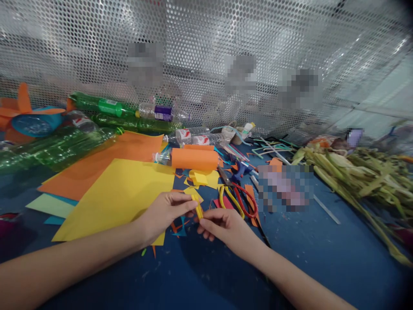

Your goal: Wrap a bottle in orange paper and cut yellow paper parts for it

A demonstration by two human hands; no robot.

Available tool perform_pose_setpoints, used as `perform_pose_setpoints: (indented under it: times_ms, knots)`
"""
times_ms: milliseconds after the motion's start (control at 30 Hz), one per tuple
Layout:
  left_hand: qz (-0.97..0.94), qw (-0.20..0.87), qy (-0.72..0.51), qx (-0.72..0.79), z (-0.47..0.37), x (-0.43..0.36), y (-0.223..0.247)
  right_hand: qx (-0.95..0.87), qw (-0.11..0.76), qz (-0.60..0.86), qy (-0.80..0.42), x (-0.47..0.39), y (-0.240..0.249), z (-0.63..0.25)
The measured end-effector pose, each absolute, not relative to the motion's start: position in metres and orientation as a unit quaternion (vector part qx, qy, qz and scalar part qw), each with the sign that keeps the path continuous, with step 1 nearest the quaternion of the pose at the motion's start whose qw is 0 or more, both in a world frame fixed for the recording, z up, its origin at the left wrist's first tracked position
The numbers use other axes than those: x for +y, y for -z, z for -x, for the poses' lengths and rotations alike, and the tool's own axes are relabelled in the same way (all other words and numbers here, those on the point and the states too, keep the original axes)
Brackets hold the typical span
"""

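Observation:
Between my two hands is a small folded strip of yellow paper [197, 206], raised over the blue table. The fingers of my left hand [172, 211] pinch its upper end, and my right hand [222, 226] pinches the lower end. Just beyond them lie scissors [239, 199] with red and yellow handles. Yellow paper scraps [211, 178] are scattered in front of a plastic bottle wrapped in orange paper [195, 158]. Under my left forearm a large yellow sheet [129, 189] rests on an orange sheet [106, 159].
Green plastic bottles [67, 144] lie at the back left, near an orange paper pinwheel shape [24, 107]. A blue glue gun [240, 170] sits beyond the scissors. Corn husks [355, 172] are heaped on the right. A perforated metal panel [193, 51] stands behind everything.

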State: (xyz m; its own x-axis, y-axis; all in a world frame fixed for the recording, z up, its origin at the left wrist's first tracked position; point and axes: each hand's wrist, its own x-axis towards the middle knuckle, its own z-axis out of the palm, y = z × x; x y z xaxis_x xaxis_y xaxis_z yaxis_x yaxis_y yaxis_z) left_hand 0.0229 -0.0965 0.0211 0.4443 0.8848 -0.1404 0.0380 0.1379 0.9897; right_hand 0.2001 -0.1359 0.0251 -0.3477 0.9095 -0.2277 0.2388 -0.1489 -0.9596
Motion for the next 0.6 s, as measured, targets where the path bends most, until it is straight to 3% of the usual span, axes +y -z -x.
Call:
perform_pose_setpoints:
  times_ms: [133, 267, 367, 467, 600]
  knots:
    - [-0.527, 0.667, -0.331, 0.409, -0.024, -0.096, -0.021, -0.662, 0.265, 0.522, -0.467, -0.134, -0.030, -0.209]
    - [-0.523, 0.667, -0.330, 0.415, -0.023, -0.095, -0.020, -0.754, 0.250, 0.600, -0.093, -0.123, -0.032, -0.233]
    - [-0.538, 0.649, -0.325, 0.429, -0.021, -0.094, -0.020, -0.746, 0.161, 0.635, 0.118, -0.114, -0.027, -0.252]
    - [-0.546, 0.632, -0.324, 0.444, -0.020, -0.093, -0.022, -0.741, 0.087, 0.647, 0.160, -0.107, -0.018, -0.263]
    - [-0.549, 0.626, -0.328, 0.446, -0.021, -0.092, -0.024, -0.735, 0.061, 0.654, 0.168, -0.105, -0.011, -0.265]
